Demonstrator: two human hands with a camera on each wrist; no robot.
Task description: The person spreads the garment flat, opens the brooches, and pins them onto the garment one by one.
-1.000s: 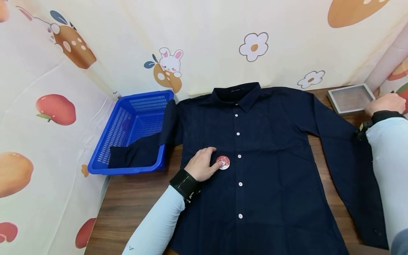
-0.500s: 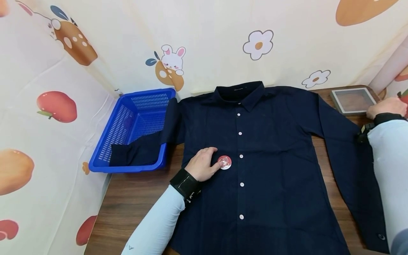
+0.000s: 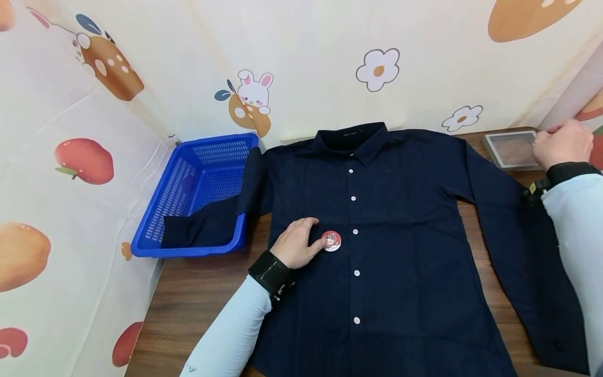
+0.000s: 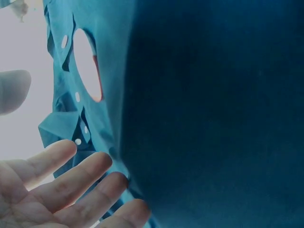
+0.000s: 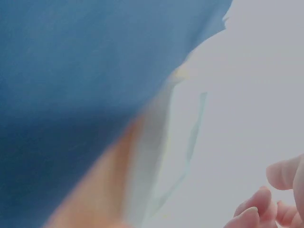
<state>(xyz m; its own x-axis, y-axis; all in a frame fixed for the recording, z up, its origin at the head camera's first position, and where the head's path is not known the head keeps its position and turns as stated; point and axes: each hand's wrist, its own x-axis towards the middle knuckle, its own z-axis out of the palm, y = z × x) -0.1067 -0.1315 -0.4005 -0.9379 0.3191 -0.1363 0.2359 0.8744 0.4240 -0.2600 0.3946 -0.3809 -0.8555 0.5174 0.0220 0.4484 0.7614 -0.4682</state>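
A dark navy button-up shirt (image 3: 400, 235) lies spread face up, collar to the back. On its front sits a round red-and-white badge (image 3: 332, 241), seen edge-on as a white disc in the left wrist view. My left hand (image 3: 298, 245) rests on the shirt left of the badge, thumb tip right at its rim, fingers extended. Over the right sleeve, my right hand (image 3: 564, 144) is raised beside a grey-framed box (image 3: 513, 166), fingers curled in. In the right wrist view its thumb (image 5: 282, 175) stands apart from the bent fingers; I cannot tell if it holds anything.
A blue plastic basket (image 3: 179, 252) stands at the back left with one shirt sleeve (image 3: 202, 228) draped into it. Beneath everything is a brown wooden tabletop (image 3: 198, 303). A printed curtain (image 3: 311, 42) hangs behind and along the left side.
My right hand has lifted and come left from beyond the box's right side, now overlapping its corner. My left hand, the badge and the basket stay in place; the head view shifted slightly.
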